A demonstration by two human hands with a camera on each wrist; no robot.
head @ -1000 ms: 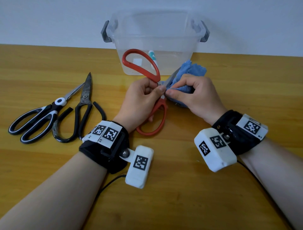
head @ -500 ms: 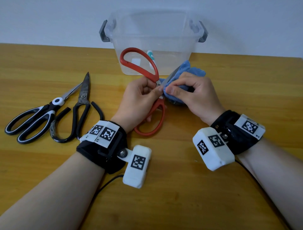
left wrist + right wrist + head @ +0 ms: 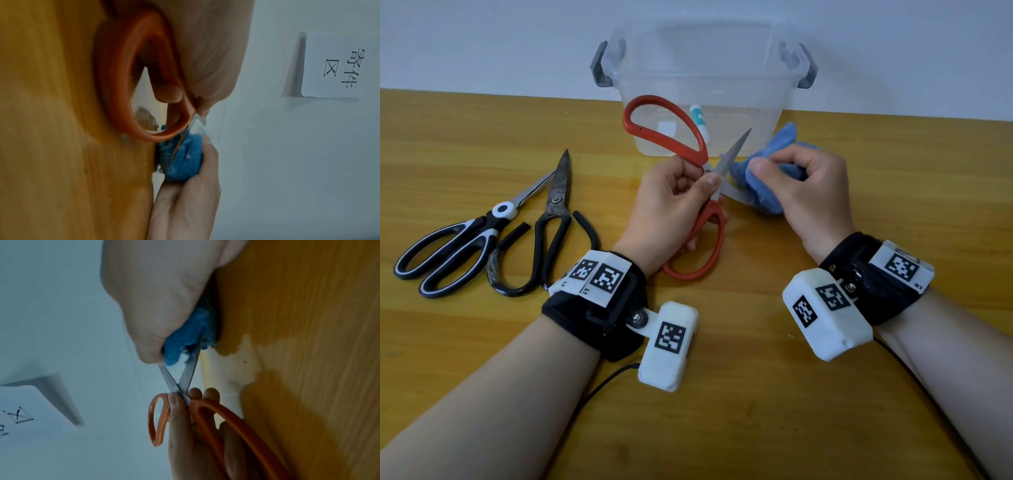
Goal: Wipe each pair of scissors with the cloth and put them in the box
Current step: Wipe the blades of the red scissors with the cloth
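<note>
My left hand [image 3: 674, 198] grips the red-handled scissors [image 3: 667, 126] near the pivot, blades spread apart. One blade [image 3: 732, 150] points up toward the clear plastic box [image 3: 705, 68]. The other blade runs right into the blue cloth [image 3: 763, 192], which my right hand [image 3: 808, 185] bunches and pinches around it. The left wrist view shows the red handle loop [image 3: 115, 91] and the cloth [image 3: 185, 162] around the blade. In the right wrist view both blades [image 3: 185, 376] cross beside the cloth [image 3: 185, 340]. Two more scissors, black-and-white [image 3: 458, 243] and all-black [image 3: 544, 233], lie at the left.
The box stands against the white wall at the table's back and holds a small white-and-teal item [image 3: 700, 125]. Grey latches [image 3: 599, 65] flank the box. The wooden table [image 3: 722, 411] stretches toward me. A paper sign [image 3: 339, 65] hangs on the wall.
The scissor blades have opened wider, one blade now pointing up free of the cloth. My right hand has slid the cloth rightward along the lower blade, away from the left hand.
</note>
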